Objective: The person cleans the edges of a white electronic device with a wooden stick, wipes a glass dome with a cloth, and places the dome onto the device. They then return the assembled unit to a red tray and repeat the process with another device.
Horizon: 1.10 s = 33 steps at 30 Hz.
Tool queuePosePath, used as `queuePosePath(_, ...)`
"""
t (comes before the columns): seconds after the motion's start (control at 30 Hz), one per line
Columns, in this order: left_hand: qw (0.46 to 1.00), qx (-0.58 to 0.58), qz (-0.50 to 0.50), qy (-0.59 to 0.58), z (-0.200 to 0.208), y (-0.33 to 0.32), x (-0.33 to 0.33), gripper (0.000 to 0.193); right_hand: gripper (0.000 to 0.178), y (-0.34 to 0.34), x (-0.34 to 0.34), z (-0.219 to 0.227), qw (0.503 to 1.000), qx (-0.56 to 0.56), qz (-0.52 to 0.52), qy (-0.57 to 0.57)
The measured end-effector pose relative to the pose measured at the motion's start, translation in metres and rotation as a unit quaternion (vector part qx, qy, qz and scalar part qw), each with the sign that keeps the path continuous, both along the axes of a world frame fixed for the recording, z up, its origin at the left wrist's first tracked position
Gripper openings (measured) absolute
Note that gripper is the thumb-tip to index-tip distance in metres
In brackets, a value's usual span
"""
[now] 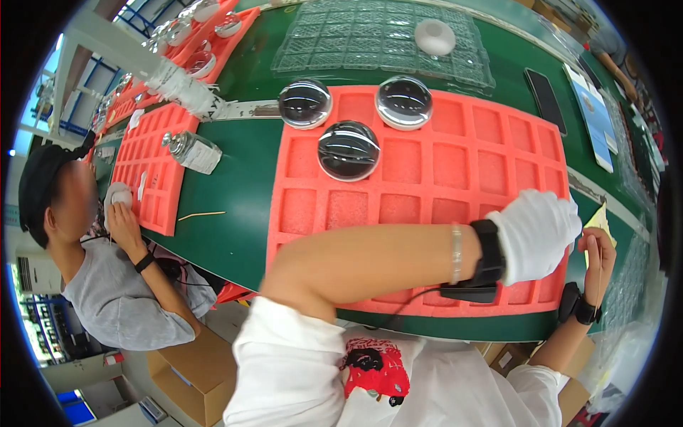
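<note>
My left hand (pixel 538 231), in a white glove, reaches across to the right side of the pink foam tray (pixel 417 187). Its fingers are curled, and whatever they hold is hidden. Just right of it, my bare right hand (pixel 601 256) pinches at the lower edge of a piece of yellow paper (pixel 602 217). Three clear glass domes sit at the tray's far left: one dome (pixel 304 104) at the corner, another dome (pixel 403 102) farther right, and a third dome (pixel 348 150) nearer me. Many square pockets around them show bare foam.
Behind the tray lies a clear plastic blister tray (pixel 356 35) bearing a white round piece (pixel 435 37). A phone (pixel 546 101) is at right. At left are a glass bottle (pixel 192 151), a thin stick (pixel 201 214), another pink tray (pixel 153 171) and a seated co-worker (pixel 121 292).
</note>
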<state>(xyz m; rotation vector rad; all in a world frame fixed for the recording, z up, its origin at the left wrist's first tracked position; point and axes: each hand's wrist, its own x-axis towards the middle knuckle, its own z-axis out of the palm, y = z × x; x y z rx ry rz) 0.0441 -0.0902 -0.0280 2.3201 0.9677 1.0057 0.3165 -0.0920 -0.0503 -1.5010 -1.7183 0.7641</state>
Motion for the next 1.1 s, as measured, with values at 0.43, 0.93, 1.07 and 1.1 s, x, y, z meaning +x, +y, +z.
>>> queuePosePath(0.43,0.602,-0.445,-0.262,-0.609,-0.004,-0.056,-0.196,0.083,0.017,-0.014,-0.005,0.009,1.000,0.010,0.010,0.001)
queuePosePath(0.93,0.951,-0.170,0.192,-0.171,0.042,-0.066,-0.257,0.068,0.017,-0.016,0.005,-0.001,0.999,0.017,-0.027,-0.033)
queuePosePath(1.07,0.963,-0.150,0.225,-0.009,0.043,-0.045,-0.245,0.054,0.018,-0.017,0.011,-0.002,0.999,0.010,-0.022,-0.039)
queuePosePath(1.1,0.962,-0.166,0.213,-0.025,0.041,-0.042,-0.245,0.047,0.018,-0.017,0.013,-0.004,0.999,0.013,-0.028,-0.041)
